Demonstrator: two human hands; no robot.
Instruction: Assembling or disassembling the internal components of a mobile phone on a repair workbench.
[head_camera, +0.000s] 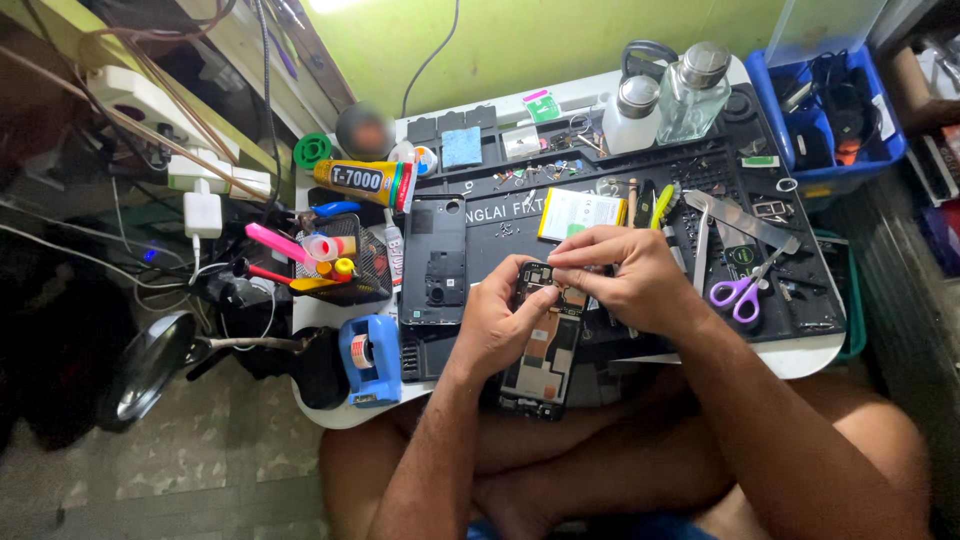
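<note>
phone (545, 350) lying opened, back off, over table (800, 352) edge; left hand (492, 325) gripping its side, steadying; right hand (622, 278) pinching small part at top end; back cover (434, 258) parked beside.

A black work mat (640, 200) is being shown on a white table (800, 355). Purple-handled scissors (738, 293) are lying at right, a yellow glue tube (360, 181) and blue tape dispenser (368, 360) at left, and a blue bin (830, 100) at upper right.

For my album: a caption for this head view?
Both hands, left and right, work on an opened phone over a cluttered repair mat.
</note>
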